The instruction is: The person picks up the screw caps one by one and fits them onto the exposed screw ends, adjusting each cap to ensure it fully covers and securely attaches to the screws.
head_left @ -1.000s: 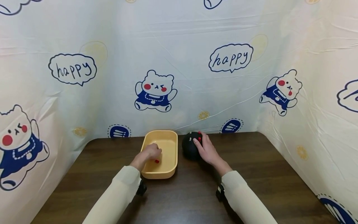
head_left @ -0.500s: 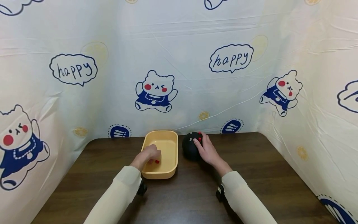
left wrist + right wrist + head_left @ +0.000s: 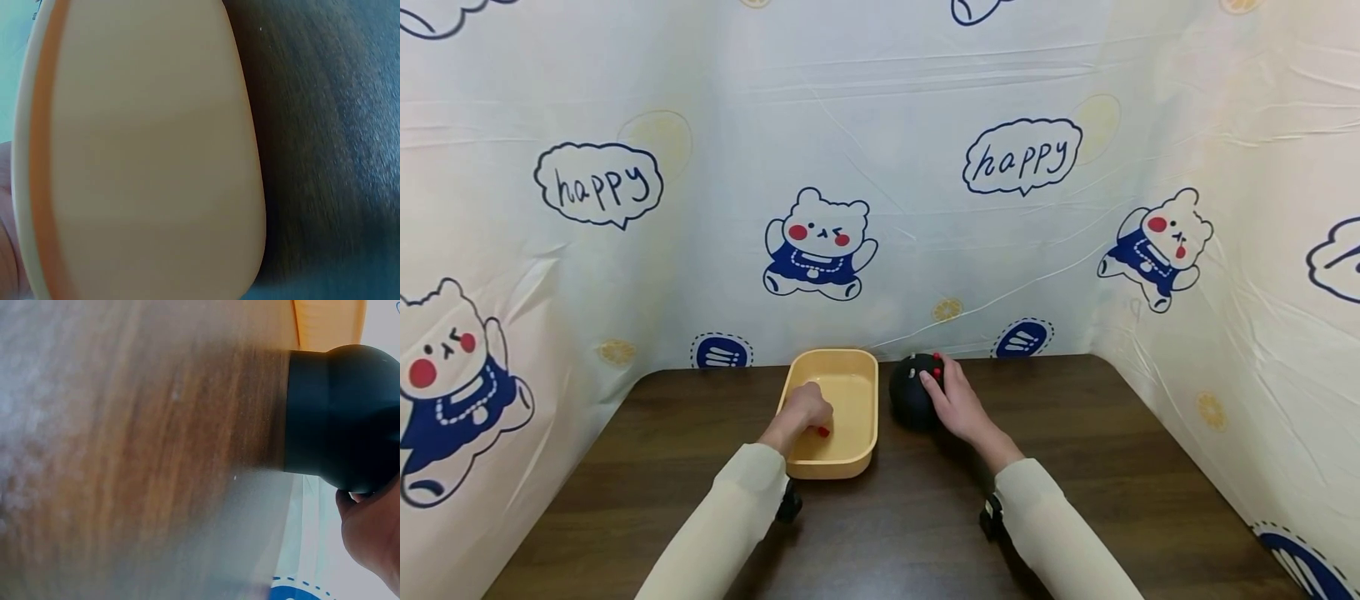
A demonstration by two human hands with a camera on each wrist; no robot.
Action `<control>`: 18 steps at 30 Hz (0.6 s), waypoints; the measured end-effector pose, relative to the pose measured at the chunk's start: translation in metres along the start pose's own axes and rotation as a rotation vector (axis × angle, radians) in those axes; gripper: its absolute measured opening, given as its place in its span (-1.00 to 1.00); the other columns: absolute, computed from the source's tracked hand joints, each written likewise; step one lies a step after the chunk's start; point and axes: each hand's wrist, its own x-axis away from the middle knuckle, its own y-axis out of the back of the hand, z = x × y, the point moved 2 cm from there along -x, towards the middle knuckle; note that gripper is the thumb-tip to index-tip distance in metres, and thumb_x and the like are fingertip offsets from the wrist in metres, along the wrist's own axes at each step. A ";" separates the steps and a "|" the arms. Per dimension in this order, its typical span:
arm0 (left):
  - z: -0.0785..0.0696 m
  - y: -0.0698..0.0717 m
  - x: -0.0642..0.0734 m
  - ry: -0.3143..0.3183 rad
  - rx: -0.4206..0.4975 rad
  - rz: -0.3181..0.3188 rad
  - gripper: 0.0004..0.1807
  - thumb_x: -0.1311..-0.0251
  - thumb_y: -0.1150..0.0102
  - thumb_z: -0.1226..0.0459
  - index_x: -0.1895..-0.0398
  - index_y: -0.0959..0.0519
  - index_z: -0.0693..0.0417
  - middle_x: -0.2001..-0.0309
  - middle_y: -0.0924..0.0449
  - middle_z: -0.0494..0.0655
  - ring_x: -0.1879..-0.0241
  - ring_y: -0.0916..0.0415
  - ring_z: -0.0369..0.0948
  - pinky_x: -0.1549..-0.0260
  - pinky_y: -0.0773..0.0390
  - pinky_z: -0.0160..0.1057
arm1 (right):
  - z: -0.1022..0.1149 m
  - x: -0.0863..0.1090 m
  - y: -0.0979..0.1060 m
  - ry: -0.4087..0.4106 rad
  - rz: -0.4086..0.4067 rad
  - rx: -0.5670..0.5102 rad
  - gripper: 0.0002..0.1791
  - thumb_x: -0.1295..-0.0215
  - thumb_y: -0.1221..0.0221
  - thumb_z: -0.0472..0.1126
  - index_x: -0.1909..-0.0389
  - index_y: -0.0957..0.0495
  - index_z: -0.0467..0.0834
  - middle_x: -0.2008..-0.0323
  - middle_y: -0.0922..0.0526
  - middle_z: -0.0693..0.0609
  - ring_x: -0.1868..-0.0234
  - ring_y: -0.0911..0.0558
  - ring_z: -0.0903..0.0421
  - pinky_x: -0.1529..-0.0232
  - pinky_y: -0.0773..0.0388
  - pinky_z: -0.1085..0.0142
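A printed cloth (image 3: 917, 100) is hung along the left, rear and right of the wooden table (image 3: 880, 533). The left arm is covered by a pale sleeve (image 3: 730, 517). The left hand (image 3: 806, 408) is lowered into the yellow tray (image 3: 854, 408), with its fingers pointed down at a small red piece (image 3: 823, 432). The red piece is located inside the tray, at the fingertips; whether it is pinched cannot be told.

Just right of the tray, a black ball (image 3: 910, 402) is positioned on the table; in the right wrist view it is seen above a straight-sided base. Silver pieces (image 3: 912, 373) and red bits (image 3: 937, 372) are carried on its upper surface. The ball is grasped from the right side by the right hand (image 3: 958, 404), with the thumb placed across it.
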 end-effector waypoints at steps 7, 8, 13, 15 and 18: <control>-0.005 -0.001 0.000 -0.010 0.002 -0.001 -0.65 -0.14 -0.08 0.47 -0.01 -0.46 0.48 0.60 -0.61 0.07 0.69 -0.45 -0.18 0.68 -0.31 -0.39 | -0.001 0.000 0.000 -0.003 -0.004 0.005 -0.18 -0.58 0.14 0.28 -0.58 -0.03 -0.18 -0.45 -0.23 -0.25 -0.42 -0.36 -0.20 -0.44 -0.25 -0.16; -0.006 -0.001 0.001 -0.015 0.007 -0.001 -0.67 -0.14 -0.08 0.47 0.02 -0.46 0.49 0.60 -0.61 0.07 0.69 -0.48 -0.17 0.68 -0.32 -0.39 | -0.001 0.000 0.000 -0.003 -0.004 0.005 -0.19 -0.58 0.14 0.29 -0.58 -0.02 -0.18 -0.45 -0.23 -0.25 -0.42 -0.36 -0.20 -0.44 -0.25 -0.16; -0.007 0.000 0.001 -0.029 0.060 0.010 -0.86 -0.17 -0.17 0.43 0.29 -0.60 0.41 0.63 -0.63 0.07 0.63 -0.62 -0.13 0.69 -0.36 -0.40 | 0.000 0.000 -0.001 0.000 -0.009 0.008 -0.20 -0.58 0.13 0.28 -0.57 -0.04 -0.18 -0.45 -0.24 -0.25 -0.42 -0.36 -0.20 -0.43 -0.26 -0.16; -0.006 0.000 0.002 -0.037 0.122 0.025 -0.87 -0.18 -0.18 0.42 0.41 -0.67 0.35 0.67 -0.61 0.05 0.65 -0.60 -0.13 0.70 -0.35 -0.38 | 0.001 0.000 -0.001 0.010 -0.015 0.010 -0.22 -0.59 0.13 0.26 -0.56 -0.06 -0.19 -0.44 -0.25 -0.26 -0.41 -0.37 -0.20 -0.42 -0.28 -0.15; -0.006 0.000 0.004 -0.071 0.273 0.068 -0.79 -0.24 -0.14 0.43 0.55 -0.64 0.30 0.75 -0.44 -0.04 0.70 -0.42 -0.17 0.64 -0.36 -0.33 | 0.001 0.000 -0.001 0.023 -0.025 0.010 -0.23 -0.60 0.12 0.24 -0.55 -0.06 -0.20 -0.43 -0.26 -0.27 -0.40 -0.38 -0.20 -0.41 -0.29 -0.15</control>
